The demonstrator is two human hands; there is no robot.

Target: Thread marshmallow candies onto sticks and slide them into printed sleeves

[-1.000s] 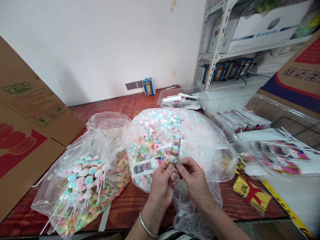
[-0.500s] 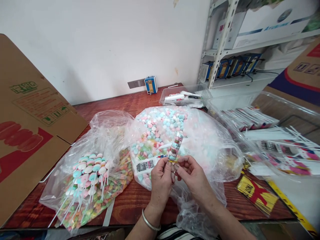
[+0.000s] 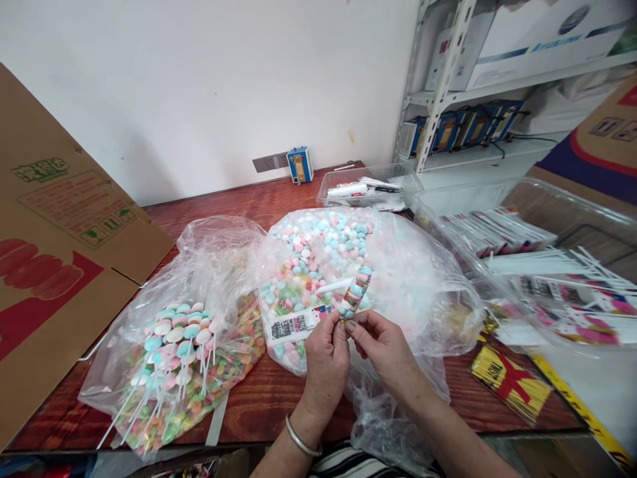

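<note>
My left hand is closed round the lower end of a clear printed wrapper of candy, which stands tilted above my fingers with pink, blue and white pieces inside. Close beside it, my right hand pinches at the wrapper's gathered neck, where a bit of gold twist tie shows. The stick below is hidden by my fingers. Behind both hands lies a big clear bag of pastel candies, and a flat printed wrapper rests on it.
At left, candy lollipops lie on a bag of gummy rings, by a cardboard box. To the right are a pack of gold twist ties and a clear bin of wrappers and sticks. A tray of pens stands behind.
The candy wrapper has turned and tilted slightly to the right. The gold twist tie, earlier sticking out across the neck, now sits close against it. My hands stay together.
</note>
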